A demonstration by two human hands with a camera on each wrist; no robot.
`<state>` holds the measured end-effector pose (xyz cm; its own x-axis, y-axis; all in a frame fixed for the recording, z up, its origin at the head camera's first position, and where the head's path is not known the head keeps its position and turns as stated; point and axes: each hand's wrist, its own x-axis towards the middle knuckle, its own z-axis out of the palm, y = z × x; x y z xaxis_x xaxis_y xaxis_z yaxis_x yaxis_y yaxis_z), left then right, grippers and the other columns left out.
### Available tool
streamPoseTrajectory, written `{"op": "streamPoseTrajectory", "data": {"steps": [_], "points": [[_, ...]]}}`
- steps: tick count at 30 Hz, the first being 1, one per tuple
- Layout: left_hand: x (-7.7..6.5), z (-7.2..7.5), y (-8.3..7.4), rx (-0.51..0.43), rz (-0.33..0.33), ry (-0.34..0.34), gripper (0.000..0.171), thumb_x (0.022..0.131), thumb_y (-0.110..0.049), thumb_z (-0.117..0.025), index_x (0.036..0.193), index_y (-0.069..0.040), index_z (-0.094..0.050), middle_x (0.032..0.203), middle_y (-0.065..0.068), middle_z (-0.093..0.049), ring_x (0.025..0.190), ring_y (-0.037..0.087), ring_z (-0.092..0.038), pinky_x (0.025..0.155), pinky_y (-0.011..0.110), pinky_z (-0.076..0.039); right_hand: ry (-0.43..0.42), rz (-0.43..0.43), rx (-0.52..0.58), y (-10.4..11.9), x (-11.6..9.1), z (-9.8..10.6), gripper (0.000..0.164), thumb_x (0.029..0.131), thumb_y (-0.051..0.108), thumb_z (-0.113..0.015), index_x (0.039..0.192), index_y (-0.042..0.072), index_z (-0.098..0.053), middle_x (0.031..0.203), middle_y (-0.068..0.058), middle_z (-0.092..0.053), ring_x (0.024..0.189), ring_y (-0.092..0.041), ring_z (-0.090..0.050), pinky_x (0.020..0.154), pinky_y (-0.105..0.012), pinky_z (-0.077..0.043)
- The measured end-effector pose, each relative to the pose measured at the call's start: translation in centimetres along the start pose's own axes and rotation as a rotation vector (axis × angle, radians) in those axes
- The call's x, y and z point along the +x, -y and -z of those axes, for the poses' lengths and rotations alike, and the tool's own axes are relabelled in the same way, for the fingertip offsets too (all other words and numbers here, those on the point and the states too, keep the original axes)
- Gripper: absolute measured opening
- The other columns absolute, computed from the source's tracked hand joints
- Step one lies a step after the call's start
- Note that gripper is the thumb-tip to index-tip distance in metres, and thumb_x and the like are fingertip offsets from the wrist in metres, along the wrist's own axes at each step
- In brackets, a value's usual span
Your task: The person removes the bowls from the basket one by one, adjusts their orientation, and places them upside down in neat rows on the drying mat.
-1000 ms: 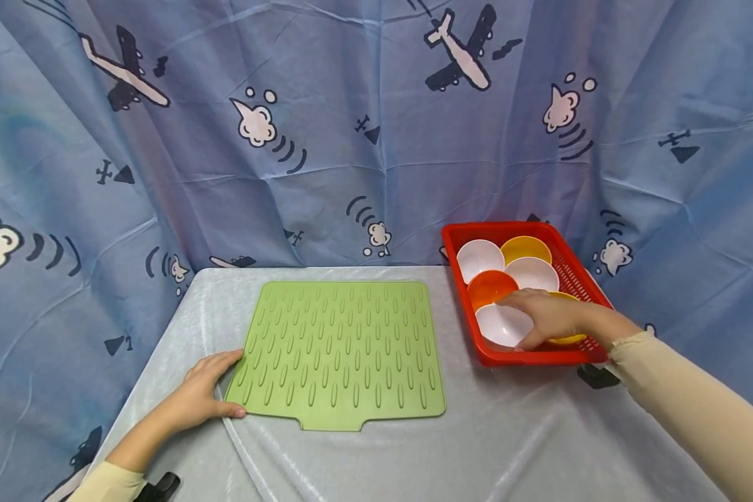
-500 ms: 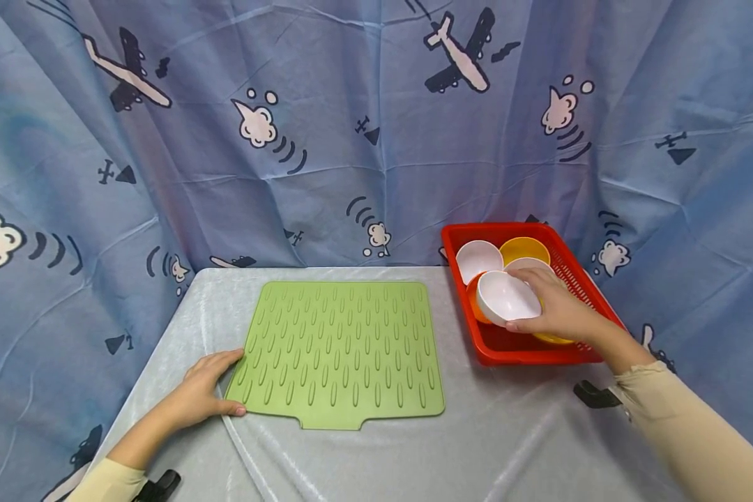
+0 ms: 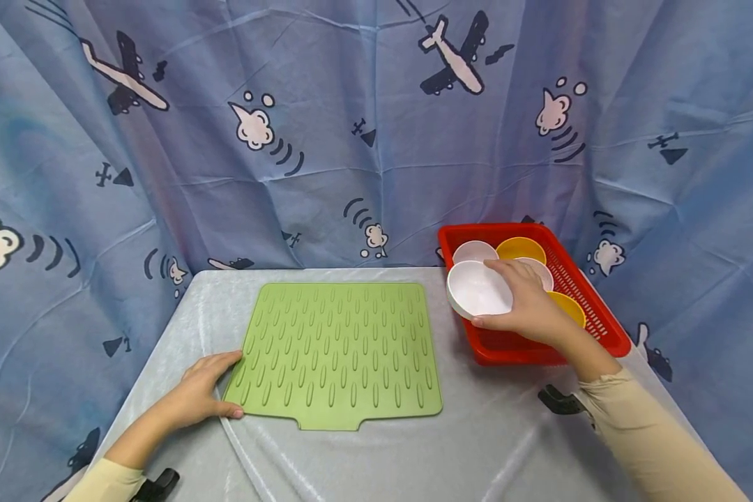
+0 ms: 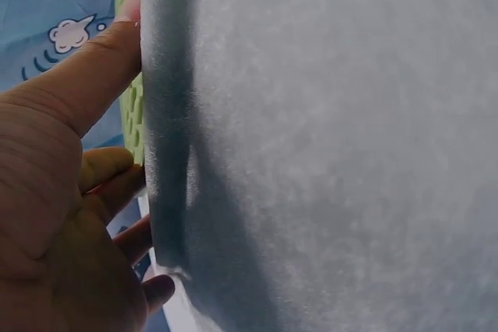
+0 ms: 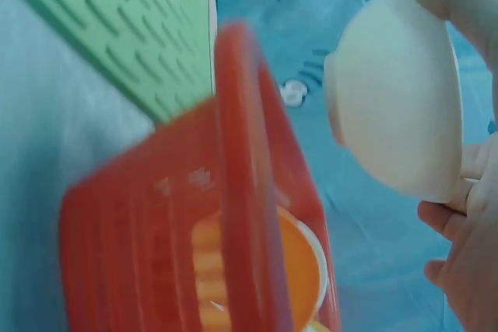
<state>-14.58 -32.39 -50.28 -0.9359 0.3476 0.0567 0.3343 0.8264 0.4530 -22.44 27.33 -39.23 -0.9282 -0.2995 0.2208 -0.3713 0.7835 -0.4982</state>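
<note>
In the head view my right hand [image 3: 527, 300] grips a white bowl [image 3: 479, 289] by its rim, thumb on the near side and fingers on the far side. The bowl is raised above the left wall of the red basket [image 3: 521, 357], tilted with its inside toward me. In the right wrist view the bowl's outside and foot ring [image 5: 397, 91] show, well clear of the basket rim. My left hand [image 3: 194, 394] rests at the left edge of a green ribbed mat [image 3: 335, 348], fingers spread and thumb at its near left corner.
Inside the basket sit more bowls: a white one [image 3: 475, 252], a yellow one [image 3: 522, 248], another white one [image 3: 542, 273] and a second yellow one [image 3: 567, 308]. An orange bowl [image 5: 299, 270] shows in the right wrist view. A blue patterned curtain [image 3: 326, 139] hangs behind the grey-covered table [image 3: 414, 460].
My right hand has taken the white bowl from the front of the basket, lifted it and carried it left over the basket's side. My left hand has stayed at the mat.
</note>
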Motion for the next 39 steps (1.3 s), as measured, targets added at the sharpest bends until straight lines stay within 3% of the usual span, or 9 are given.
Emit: {"op": "streamPoseTrajectory", "data": {"steps": [7, 12, 19, 33, 39], "points": [[0.0, 0.3, -0.1, 0.007, -0.002, 0.013, 0.112, 0.061, -0.054, -0.093, 0.148, 0.002, -0.048, 0.148, 0.023, -0.052, 0.135, 0.049, -0.043, 0.108, 0.069, -0.030, -0.029, 0.090, 0.030, 2.7, 0.7, -2.8, 0.102, 0.066, 0.045, -0.094, 0.148, 0.008, -0.047, 0.146, -0.017, -0.046, 0.136, -0.037, -0.036, 0.113, -0.063, -0.021], [0.2, 0.6, -0.1, 0.008, -0.008, 0.019, 0.110, 0.063, -0.051, -0.093, 0.148, 0.001, -0.048, 0.148, 0.024, -0.051, 0.135, 0.050, -0.043, 0.108, 0.070, -0.029, -0.023, 0.124, 0.026, 4.4, 0.9, -4.5, 0.108, 0.062, 0.051, -0.095, 0.149, 0.008, -0.047, 0.146, -0.016, -0.046, 0.136, -0.035, -0.037, 0.111, -0.060, -0.026], [1.2, 1.2, -1.0, -0.014, -0.025, 0.008, 0.100, 0.073, -0.043, -0.091, 0.150, 0.000, -0.046, 0.151, 0.024, -0.048, 0.138, 0.049, -0.040, 0.111, 0.069, -0.026, -0.022, 0.141, 0.024, 6.2, 0.6, -6.3, 0.107, 0.061, 0.051, -0.095, 0.148, 0.009, -0.049, 0.147, -0.014, -0.047, 0.137, -0.035, -0.036, 0.110, -0.063, -0.028], [5.6, 2.5, -7.7, -0.139, -0.088, -0.040, 0.095, 0.079, -0.040, -0.087, 0.157, -0.010, -0.040, 0.158, 0.016, -0.043, 0.145, 0.041, -0.036, 0.115, 0.065, -0.032, -0.072, 0.223, 0.031, 7.1, 0.4, -8.9, 0.111, 0.061, 0.057, -0.092, 0.150, 0.008, -0.047, 0.145, -0.014, -0.046, 0.138, -0.033, -0.035, 0.114, -0.060, -0.022], [7.2, 2.0, -10.4, -0.218, -0.100, -0.049, 0.093, 0.081, -0.044, -0.086, 0.157, -0.015, -0.040, 0.159, 0.012, -0.043, 0.147, 0.039, -0.036, 0.115, 0.065, -0.031, -0.093, 0.241, 0.029, 7.4, 0.1, -9.7, 0.112, 0.059, 0.056, -0.093, 0.150, 0.008, -0.048, 0.144, -0.013, -0.048, 0.136, -0.033, -0.037, 0.114, -0.060, -0.023]]}}
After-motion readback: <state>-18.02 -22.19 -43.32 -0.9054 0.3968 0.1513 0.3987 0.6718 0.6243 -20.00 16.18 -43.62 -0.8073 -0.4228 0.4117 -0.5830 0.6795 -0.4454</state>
